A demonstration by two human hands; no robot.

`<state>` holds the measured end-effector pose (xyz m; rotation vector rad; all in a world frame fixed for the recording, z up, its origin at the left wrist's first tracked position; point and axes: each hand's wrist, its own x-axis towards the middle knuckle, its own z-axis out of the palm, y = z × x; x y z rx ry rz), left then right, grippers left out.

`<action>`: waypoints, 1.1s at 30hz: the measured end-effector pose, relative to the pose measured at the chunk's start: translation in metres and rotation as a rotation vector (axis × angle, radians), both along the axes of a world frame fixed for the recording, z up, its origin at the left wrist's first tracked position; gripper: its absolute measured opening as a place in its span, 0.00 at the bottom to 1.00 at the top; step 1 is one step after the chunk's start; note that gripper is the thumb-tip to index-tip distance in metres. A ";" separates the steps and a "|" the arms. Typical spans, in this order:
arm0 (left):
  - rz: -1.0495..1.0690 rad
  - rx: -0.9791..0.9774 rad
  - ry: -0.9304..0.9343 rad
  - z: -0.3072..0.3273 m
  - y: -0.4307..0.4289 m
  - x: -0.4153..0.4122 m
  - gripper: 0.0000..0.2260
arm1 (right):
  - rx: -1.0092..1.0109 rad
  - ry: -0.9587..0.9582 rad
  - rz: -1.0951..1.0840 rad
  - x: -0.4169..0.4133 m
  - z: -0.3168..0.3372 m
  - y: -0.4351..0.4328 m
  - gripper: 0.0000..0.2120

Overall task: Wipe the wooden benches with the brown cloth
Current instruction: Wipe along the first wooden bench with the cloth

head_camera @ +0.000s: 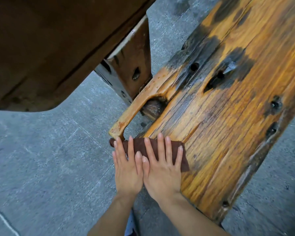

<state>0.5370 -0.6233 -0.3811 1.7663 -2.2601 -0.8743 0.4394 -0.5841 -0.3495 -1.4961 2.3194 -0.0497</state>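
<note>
A weathered orange-brown wooden bench (228, 116) with dark stains and knot holes runs from the bottom centre to the upper right. A brown cloth (139, 144) lies flat on its near left edge. My left hand (128, 169) and my right hand (162, 169) press side by side on the cloth, palms down, fingers spread and pointing away from me. The hands cover most of the cloth; its far edge and right corner show. A split strip of wood (140, 103) runs along the bench's left edge just beyond the cloth.
A dark brown wooden tabletop (49, 48) fills the upper left, with its leg (131, 65) standing close to the bench's left edge. Grey concrete floor (41, 159) lies to the left and to the right of the bench.
</note>
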 end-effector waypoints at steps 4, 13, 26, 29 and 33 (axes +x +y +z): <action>0.058 -0.046 0.074 0.002 -0.015 -0.008 0.28 | -0.009 0.027 0.043 -0.005 0.000 -0.018 0.25; 1.093 0.661 0.811 0.017 -0.060 0.004 0.16 | 0.030 0.037 0.166 -0.020 -0.004 -0.031 0.26; 0.288 0.090 0.377 0.054 -0.124 0.030 0.10 | 0.000 0.047 0.100 -0.022 -0.004 -0.042 0.26; 0.319 -0.032 0.098 0.042 -0.128 0.017 0.18 | 0.035 0.051 0.079 -0.022 -0.006 -0.048 0.27; 0.323 -0.311 -0.067 0.045 -0.114 0.013 0.19 | 0.037 0.048 0.070 -0.021 -0.006 -0.049 0.27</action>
